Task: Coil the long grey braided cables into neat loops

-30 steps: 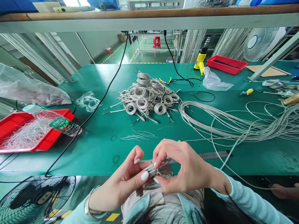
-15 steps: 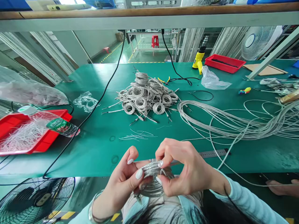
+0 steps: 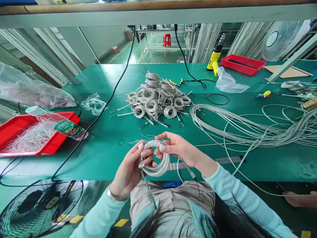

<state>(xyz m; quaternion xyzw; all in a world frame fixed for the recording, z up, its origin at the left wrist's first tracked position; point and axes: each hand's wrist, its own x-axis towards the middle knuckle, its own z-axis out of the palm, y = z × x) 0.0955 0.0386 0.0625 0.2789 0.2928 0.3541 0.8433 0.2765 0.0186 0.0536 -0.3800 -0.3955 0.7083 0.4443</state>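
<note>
A coil of silvery-grey cable (image 3: pixel 162 168) is held between both hands above the front edge of the green table. My left hand (image 3: pixel 131 165) grips its left side, fingers wrapped through the ring. On its upper right, my right hand (image 3: pixel 179 148) pinches the coil between thumb and fingers. One cable end with a sleeve hangs below the left hand; another end dangles below the right. Beyond the hands lies a pile of similar coiled cables (image 3: pixel 152 99). Thin white strands lie just behind the coil, and a steel ruler (image 3: pixel 226 160) lies to its right, partly hidden.
At left sit a red tray (image 3: pixel 53 145) of white strips, a plastic bottle (image 3: pixel 66 129) and a black fan (image 3: pixel 42 205). Long loose cables (image 3: pixel 237 129) spread across the right. A yellow heat gun (image 3: pixel 214 61) and another red tray (image 3: pixel 247 71) stand behind. A black cord (image 3: pixel 116 79) crosses the left.
The coil has risen away from my body and turned so its open ring shows. My right hand has shifted from its front to its upper right edge. The view has shifted slightly.
</note>
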